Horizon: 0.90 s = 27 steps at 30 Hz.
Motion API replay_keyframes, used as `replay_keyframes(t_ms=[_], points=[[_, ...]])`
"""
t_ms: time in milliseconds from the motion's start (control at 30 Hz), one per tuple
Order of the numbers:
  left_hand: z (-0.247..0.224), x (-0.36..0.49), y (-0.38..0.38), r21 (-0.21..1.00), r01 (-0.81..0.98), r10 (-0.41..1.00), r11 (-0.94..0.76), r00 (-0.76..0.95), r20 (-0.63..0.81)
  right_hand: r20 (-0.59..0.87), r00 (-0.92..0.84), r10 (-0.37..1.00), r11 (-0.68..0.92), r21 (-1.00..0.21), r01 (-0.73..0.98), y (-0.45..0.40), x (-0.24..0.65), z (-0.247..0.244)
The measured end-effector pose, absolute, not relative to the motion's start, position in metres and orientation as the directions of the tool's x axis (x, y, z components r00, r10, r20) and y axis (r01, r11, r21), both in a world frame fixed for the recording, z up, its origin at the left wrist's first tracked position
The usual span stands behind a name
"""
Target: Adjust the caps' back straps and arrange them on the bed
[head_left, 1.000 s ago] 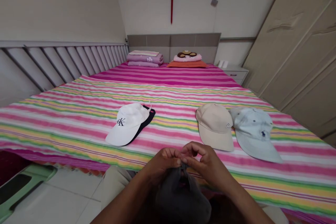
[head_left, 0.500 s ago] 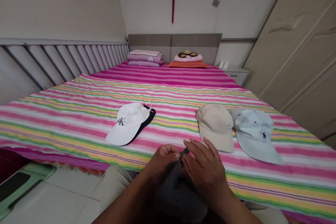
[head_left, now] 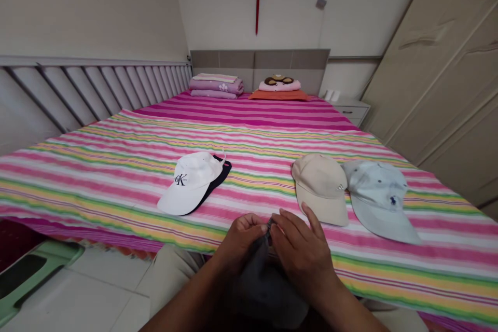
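A dark grey cap hangs from both hands over my lap, its lower part in deep shadow. My left hand pinches the strap end between thumb and fingers. Against the same strap, from the right, press the thumb and fingertips of my right hand, with one finger raised. On the bed, a white cap with black letters lies on a black cap to the left. A beige cap and a light blue cap lie side by side to the right.
The caps rest on a striped bedspread. Purple folded bedding and a pink and orange pile are at the headboard. A green stool stands at the lower left, a white nightstand at the far right.
The fingers of my right hand have closed in on the strap, covering the end that stuck up before. The caps on the bed have not moved.
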<state>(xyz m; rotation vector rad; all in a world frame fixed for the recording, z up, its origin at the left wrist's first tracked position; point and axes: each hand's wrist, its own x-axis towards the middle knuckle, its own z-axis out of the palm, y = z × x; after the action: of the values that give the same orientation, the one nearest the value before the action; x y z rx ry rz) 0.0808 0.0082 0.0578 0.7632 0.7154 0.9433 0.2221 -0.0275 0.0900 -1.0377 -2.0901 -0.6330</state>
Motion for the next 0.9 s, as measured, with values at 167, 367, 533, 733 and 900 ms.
replay_keyframes(t_ms=[167, 367, 533, 733, 900], points=[[0.061, 0.083, 0.007, 0.836, -0.394, 0.89, 0.382, 0.4, -0.218, 0.771, -0.495, 0.399, 0.624, 0.167, 0.763, -0.025, 0.221, 0.089], [0.061, 0.082, 0.006, 0.85, -0.407, 0.905, 0.333, 0.391, -0.167, 0.704, -0.295, 0.646, 0.747, -0.503, 0.435, -0.036, 0.218, 0.099], [0.061, 0.078, 0.006, 0.853, -0.353, 0.858, 0.384, 0.477, -0.189, 0.314, 0.016, 0.949, 0.312, -0.948, 0.071, -0.029, 0.231, 0.096], [0.069, 0.065, 0.012, 0.852, -0.354, 0.835, 0.387, 0.526, -0.161, -0.11, -0.51, 0.853, -0.208, -0.968, -0.139, -0.016, 0.233, 0.08], [0.075, 0.057, 0.015, 0.858, -0.316, 0.817, 0.406, 0.547, -0.185, -0.132, -0.422, 0.897, -0.249, -0.94, -0.234, -0.017, 0.235, 0.077]])
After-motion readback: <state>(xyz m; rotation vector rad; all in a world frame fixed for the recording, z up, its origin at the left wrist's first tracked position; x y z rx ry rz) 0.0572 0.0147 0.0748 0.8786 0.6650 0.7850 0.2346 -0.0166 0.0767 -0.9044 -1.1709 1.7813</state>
